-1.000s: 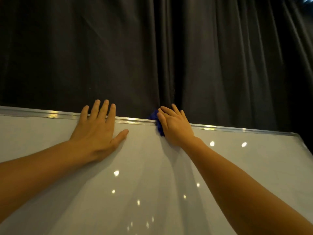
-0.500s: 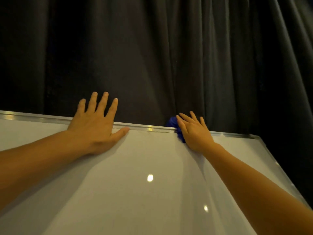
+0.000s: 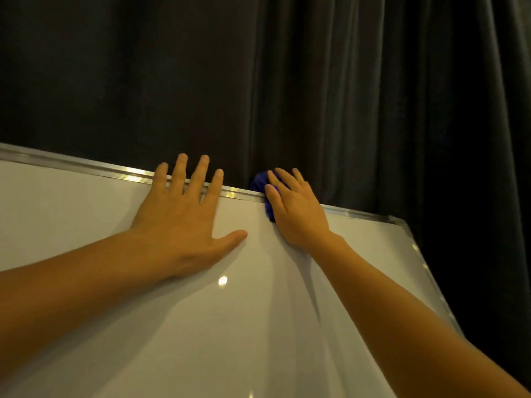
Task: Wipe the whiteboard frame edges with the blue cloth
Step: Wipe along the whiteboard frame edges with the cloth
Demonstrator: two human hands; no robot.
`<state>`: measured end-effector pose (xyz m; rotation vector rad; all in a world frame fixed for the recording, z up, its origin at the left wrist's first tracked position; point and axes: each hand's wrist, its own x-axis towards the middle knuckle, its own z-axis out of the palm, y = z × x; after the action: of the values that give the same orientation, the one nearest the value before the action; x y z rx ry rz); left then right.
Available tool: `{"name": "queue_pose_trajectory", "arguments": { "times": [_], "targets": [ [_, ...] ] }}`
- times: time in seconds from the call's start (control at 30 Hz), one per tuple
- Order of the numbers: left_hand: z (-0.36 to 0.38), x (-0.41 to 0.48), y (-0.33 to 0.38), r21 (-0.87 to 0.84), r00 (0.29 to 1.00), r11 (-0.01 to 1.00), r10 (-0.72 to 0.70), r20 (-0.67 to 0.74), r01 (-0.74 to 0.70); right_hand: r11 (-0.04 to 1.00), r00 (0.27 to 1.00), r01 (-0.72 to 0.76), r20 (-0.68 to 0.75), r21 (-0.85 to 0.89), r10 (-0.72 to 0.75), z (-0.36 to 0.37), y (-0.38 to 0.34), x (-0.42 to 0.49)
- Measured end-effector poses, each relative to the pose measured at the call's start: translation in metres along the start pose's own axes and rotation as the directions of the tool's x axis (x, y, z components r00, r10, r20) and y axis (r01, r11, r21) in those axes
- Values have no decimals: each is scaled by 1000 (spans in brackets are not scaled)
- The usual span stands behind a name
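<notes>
White and glossy, a whiteboard point(image 3: 86, 225) fills the lower part of the view from the head camera, tilted so that its top edge runs downhill from the upper left toward the right. A thin silver metal frame point(image 3: 86, 167) borders that top edge and catches small glints of light. Behind the board hangs a dark curtain point(image 3: 359, 96) in heavy vertical folds, covering the whole upper half of the scene. From the lower left, a bare forearm reaches up and across the board to the left hand point(image 3: 179, 222), which lies flat, palm down, on the white surface. Its four fingers are spread slightly apart and reach over the silver frame, their tips showing against the curtain, while the thumb is stretched out to the right along the board. This hand holds nothing. A small round reflection of a lamp shines on the board just below its wrist. Just to the right of the left hand, close but not touching it, the right hand point(image 3: 296, 214) presses a blue cloth point(image 3: 262, 183) against the top frame. The cloth is bunched and mostly hidden under the palm and fingers; only a dark blue fold shows at the hand's left side, on the frame and a little above and below it. The right fingers are loosely spread and curled over the cloth, pinning it to the edge. The right forearm stretches away to the lower right corner. At far right, the board's top right corner point(image 3: 398, 219) and its silver side edge are visible against the dark curtain.
</notes>
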<state>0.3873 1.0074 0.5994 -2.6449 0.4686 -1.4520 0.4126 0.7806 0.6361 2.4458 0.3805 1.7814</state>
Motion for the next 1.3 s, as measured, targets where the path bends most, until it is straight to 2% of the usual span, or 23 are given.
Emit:
{"name": "queue_pose_trajectory", "arguments": {
  "times": [0.07, 0.13, 0.17, 0.23, 0.3, 0.4, 0.43, 0.53, 0.63, 0.7, 0.73, 0.8, 0.87, 0.93, 1.0, 1.1, 1.13, 1.23, 1.3],
  "targets": [
    [0, 1, -2, -14, 1000, 1000, 0, 3, 0, 981, 982, -182, 72, 66, 177, 1, 37, -10],
    [-1, 0, 1, -5, 1000, 1000, -1, 5, 2, 941, 946, -325, 39, 90, 323, -6, 61, -15],
    [-2, -1, 5, 0, 1000, 1000, -4, 6, 4, 937, 939, -345, 34, 54, 343, -9, 62, -14],
    [-3, -1, 13, 5, 1000, 1000, -25, 17, 24, 966, 965, -258, 51, -19, 259, -12, 41, -6],
    [-4, 2, 21, 6, 997, 998, -66, 32, 66, 998, 998, -56, -24, 10, 56, -10, -2, -3],
    [-4, 7, 37, 18, 994, 994, -105, 19, 105, 982, 961, 187, -215, 35, -176, -4, -39, -10],
    [-4, 8, 42, 23, 994, 994, -108, 17, 108, 974, 962, 219, -176, 52, -206, -6, -32, -10],
    [-1, 8, 51, 35, 993, 993, -114, 36, 113, 979, 997, 80, 8, 186, -83, -5, 31, -17],
    [7, 8, 68, 45, 991, 992, -120, 64, 117, 982, 993, -117, 38, 148, 113, -8, 112, -34],
    [10, 14, 96, 45, 991, 993, -115, 75, 112, 979, 979, -199, 58, 44, 196, -13, 150, -39],
    [11, 19, 109, 44, 989, 992, -125, 74, 122, 987, 985, -159, 67, -13, 159, -12, 154, -38],
    [13, 31, 134, 41, 984, 987, -160, 79, 158, 997, 996, 45, 79, -59, -40, -3, 139, -36],
    [15, 44, 159, 50, 976, 979, -202, 82, 198, 994, 994, 87, 61, 71, -92, 7, 122, -36],
    [18, 54, 177, 64, 969, 973, -229, 89, 224, 987, 992, 108, 45, 123, -114, 8, 128, -36],
    [23, 59, 190, 63, 971, 974, -222, 93, 217, 992, 992, 97, 73, 76, -103, 6, 170, -40],
    [32, 59, 209, 38, 985, 989, -147, 93, 143, 989, 984, -143, 105, -25, 145, -4, 247, -55],
    [35, 60, 218, 34, 988, 992, -124, 87, 122, 987, 982, -151, 111, -48, 155, -7, 258, -60],
    [38, 72, 256, 30, 992, 994, -111, 64, 110, 993, 993, 116, -19, -20, -116, -7, 243, -62],
    [39, 82, 281, 30, 993, 994, -108, 50, 107, 980, 972, 201, -124, 0, -199, -5, 225, -64]
  ]
}}
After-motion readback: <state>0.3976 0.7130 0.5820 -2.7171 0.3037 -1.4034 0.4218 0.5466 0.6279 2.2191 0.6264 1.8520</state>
